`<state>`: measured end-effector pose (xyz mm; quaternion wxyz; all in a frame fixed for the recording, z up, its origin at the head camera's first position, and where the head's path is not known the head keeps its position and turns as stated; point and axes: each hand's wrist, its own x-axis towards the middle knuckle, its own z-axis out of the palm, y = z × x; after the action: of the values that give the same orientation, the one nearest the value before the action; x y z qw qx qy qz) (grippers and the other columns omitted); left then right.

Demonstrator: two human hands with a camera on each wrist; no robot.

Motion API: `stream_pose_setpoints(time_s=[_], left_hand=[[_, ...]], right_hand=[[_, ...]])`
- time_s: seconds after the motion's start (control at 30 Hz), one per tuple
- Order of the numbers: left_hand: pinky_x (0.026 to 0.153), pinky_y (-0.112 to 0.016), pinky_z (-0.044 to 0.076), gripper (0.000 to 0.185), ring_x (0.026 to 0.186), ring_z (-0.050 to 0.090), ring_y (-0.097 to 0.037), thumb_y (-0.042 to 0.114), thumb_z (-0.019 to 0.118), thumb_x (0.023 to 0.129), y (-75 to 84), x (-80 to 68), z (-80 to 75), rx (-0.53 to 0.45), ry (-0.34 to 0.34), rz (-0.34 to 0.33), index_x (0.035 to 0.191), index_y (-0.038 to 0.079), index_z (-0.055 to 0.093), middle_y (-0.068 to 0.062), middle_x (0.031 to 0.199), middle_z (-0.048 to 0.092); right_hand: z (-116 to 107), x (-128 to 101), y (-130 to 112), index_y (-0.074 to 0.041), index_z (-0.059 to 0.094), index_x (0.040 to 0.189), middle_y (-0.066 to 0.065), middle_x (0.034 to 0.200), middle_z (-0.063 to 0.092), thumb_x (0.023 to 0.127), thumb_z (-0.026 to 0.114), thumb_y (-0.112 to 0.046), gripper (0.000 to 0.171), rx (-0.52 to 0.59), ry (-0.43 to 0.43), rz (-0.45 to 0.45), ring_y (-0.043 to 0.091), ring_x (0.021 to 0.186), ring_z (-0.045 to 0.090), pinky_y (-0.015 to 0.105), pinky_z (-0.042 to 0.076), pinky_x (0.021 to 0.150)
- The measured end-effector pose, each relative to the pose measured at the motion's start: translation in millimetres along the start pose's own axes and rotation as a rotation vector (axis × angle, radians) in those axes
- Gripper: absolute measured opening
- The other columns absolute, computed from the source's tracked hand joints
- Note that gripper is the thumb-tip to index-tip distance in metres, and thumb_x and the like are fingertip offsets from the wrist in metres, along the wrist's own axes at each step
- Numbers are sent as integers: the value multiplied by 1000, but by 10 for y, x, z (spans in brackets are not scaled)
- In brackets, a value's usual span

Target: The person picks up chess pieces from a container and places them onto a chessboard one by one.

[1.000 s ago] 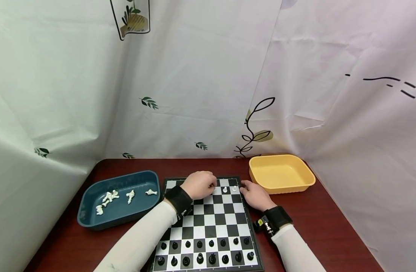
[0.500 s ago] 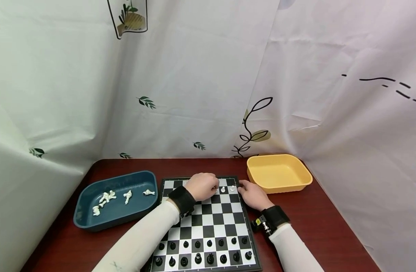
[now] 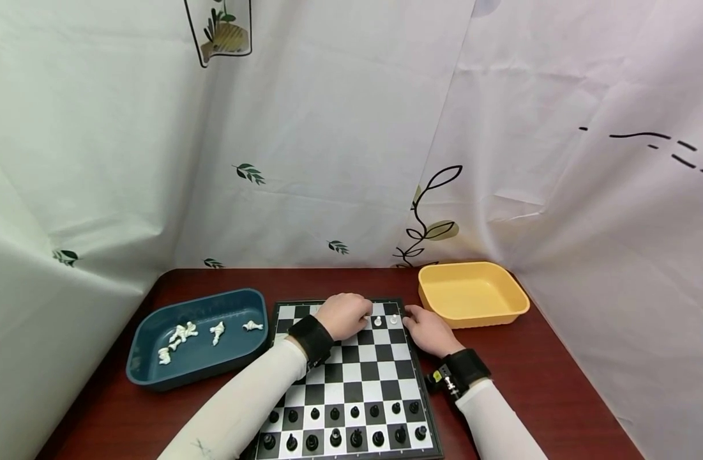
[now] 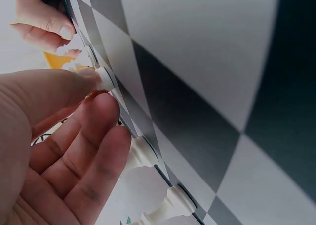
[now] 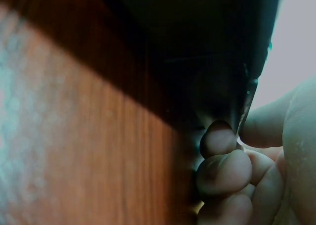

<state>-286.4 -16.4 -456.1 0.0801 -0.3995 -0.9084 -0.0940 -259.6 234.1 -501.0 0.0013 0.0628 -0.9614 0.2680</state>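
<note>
Little has shifted since the earlier frames. From the head view, the left hand [image 3: 342,315] stays curled over a white pawn [image 3: 367,318] at the board's [image 3: 351,377] twelve o'clock edge; the right hand [image 3: 428,331] clasps the board's corner at two o'clock. Left wrist: fingers [image 4: 98,121] pinch the small, glossy pawn [image 4: 103,79]; brushing neighbours [image 4: 143,158] could topple them. Right wrist: fingers [image 5: 219,160] curl under the board edge [image 5: 207,62].

A blue tray [image 3: 150,370] holding white pieces [image 3: 181,333] sits left; a yellow tray [image 3: 503,314] right.

The dark red surface [image 3: 535,383] holds a chessboard [image 3: 351,377] under the hands, a blue tray [image 3: 156,374] beside the left hand [image 3: 342,315], and a yellow tray [image 3: 472,313] beside the right hand [image 3: 428,332].
</note>
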Motion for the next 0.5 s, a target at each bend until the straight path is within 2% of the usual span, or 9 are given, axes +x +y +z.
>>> stream_pose_setpoints(time_s=[0.17,0.33,0.5], left_hand=[[80,-35,60,15,89,73,-15,12,84,99,-7,-22,-22,-2,4,-7,113,15,82,1,103,80],[83,-37,61,20,95,75,-18,12,85,99,-4,-80,-116,-27,33,25,118,13,82,-2,107,79],[78,-36,60,20,93,74,-20,8,83,99,-80,-195,-218,-59,77,25,119,10,80,-5,108,78]], right_hand=[[3,2,2,6,64,147,24,140,71,113,57,-18,43,9,0,8,41,128,69,60,52,110],[-7,-5,-10,6,64,147,25,141,70,113,57,-18,43,10,-4,4,42,129,68,61,51,110],[-14,-16,-11,8,64,146,25,139,71,112,57,-18,43,9,11,-19,43,127,69,62,52,109]])
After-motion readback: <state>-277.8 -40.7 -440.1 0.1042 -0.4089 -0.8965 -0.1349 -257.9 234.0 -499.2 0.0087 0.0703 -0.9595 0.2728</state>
